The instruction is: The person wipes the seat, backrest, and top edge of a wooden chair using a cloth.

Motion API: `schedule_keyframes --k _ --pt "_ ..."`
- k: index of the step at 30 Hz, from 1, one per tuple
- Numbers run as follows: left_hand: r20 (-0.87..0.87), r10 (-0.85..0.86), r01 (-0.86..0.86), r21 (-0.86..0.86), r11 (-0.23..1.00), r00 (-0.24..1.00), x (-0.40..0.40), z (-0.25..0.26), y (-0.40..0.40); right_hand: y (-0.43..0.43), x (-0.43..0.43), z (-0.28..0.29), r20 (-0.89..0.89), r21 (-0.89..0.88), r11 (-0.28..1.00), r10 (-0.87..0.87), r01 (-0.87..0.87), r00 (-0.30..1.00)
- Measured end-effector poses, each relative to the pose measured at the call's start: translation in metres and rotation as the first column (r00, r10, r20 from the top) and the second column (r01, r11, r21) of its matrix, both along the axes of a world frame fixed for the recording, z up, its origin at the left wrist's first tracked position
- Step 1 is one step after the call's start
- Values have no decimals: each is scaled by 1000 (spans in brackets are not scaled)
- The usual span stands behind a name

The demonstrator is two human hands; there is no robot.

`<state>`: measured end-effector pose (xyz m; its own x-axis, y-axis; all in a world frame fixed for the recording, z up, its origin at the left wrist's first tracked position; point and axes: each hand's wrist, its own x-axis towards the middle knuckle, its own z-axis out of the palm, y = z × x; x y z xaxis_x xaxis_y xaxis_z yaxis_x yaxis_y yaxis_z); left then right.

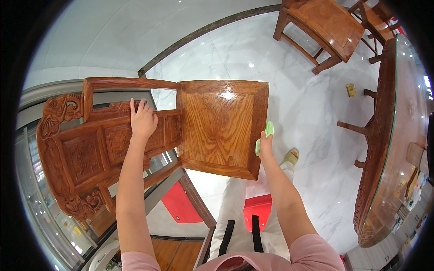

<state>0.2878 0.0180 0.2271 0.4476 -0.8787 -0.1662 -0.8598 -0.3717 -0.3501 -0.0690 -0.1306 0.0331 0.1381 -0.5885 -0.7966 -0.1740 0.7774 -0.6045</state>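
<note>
Before me stands a carved wooden chair; its glossy square seat (217, 128) faces up. The chair back (84, 159), with relief panels and scrolled carved ends, is at the left. My left hand (143, 118) lies over the edge of the back's middle panel, fingers apart. At the seat's right edge, my right hand (266, 144) holds a light green cloth (269, 128) against the wood. Part of the cloth is hidden behind my hand and fingers.
A red plastic stool (257, 211) is between my legs. Another wooden chair (325, 23) stands at the upper right. Along the right side runs a carved table with a glass top (390, 189). A small gold-coloured box (351, 90) lies on the marble-patterned floor (315, 111). Glass sliding doors (44, 189) are at the left.
</note>
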Motion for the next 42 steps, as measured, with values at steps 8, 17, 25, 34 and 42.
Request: schedule_keyframes --k 8,17,25,34,42 --pt "-71 79 -91 -186 978 994 -91 -36 31 -11 -20 -9 28 16 990 142 -143 989" --pt "-365 644 -695 -11 719 673 -354 -123 126 -72 -144 20 136 105 979 160 -175 978" --pt "-548 790 -850 245 467 276 -451 -161 53 -115 -169 69 158 113 992 41 -60 987" --pt "-766 571 -857 55 513 293 -417 -125 -84 -156 -119 114 264 115 987 79 -113 961" --pt "-796 489 -809 -3 588 358 -340 -125 -192 -239 -63 102 312 27 995 -102 99 945"
